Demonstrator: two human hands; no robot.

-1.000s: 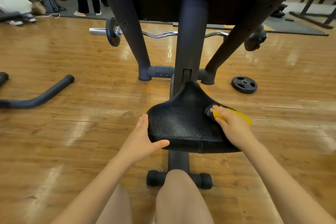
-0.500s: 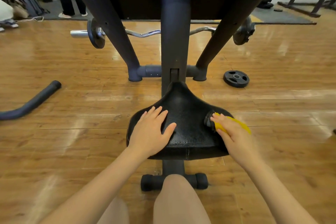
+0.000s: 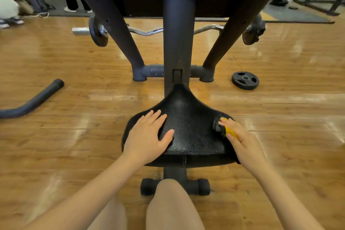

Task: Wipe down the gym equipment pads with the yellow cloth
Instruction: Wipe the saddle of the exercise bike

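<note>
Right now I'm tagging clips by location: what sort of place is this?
Most likely a gym: a chrome curl bar with plates and a loose black weight plate lie on the wooden floor beyond a black padded machine seat.

Single head cam, wide-angle, looks fwd and down; close over seat pad (image 3: 188,129), gym floor (image 3: 56,145) beyond.
</note>
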